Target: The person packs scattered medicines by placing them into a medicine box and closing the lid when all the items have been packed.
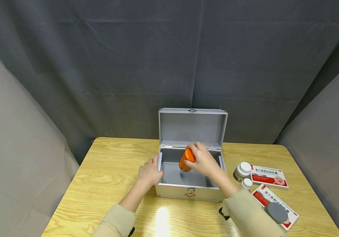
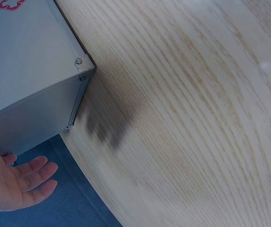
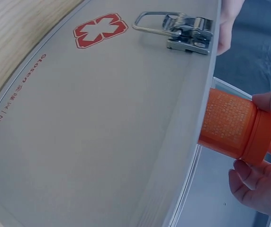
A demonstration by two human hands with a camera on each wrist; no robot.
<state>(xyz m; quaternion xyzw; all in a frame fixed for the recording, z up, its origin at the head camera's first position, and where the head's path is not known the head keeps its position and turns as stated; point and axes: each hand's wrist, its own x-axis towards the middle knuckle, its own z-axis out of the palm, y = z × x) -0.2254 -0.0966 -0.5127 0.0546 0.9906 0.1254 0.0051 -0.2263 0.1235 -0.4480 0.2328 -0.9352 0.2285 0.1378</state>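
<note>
An orange bottle with an orange lid is held by my right hand, low over the inside of a silver first-aid case. The right wrist view shows thumb and fingers around the lid of the bottle, whose lower end passes behind the case's front wall. At the case's left side is my left hand, its thumb at the rim. In the left wrist view the fingers of the left hand are extended beside the case wall. The case lid stands raised at the back.
Right of the case are a dark bottle with a white cap, a smaller white-capped bottle, and two red-and-white medicine boxes. A grey-lidded jar overlaps the nearer box. Dark curtain hangs behind the wooden table.
</note>
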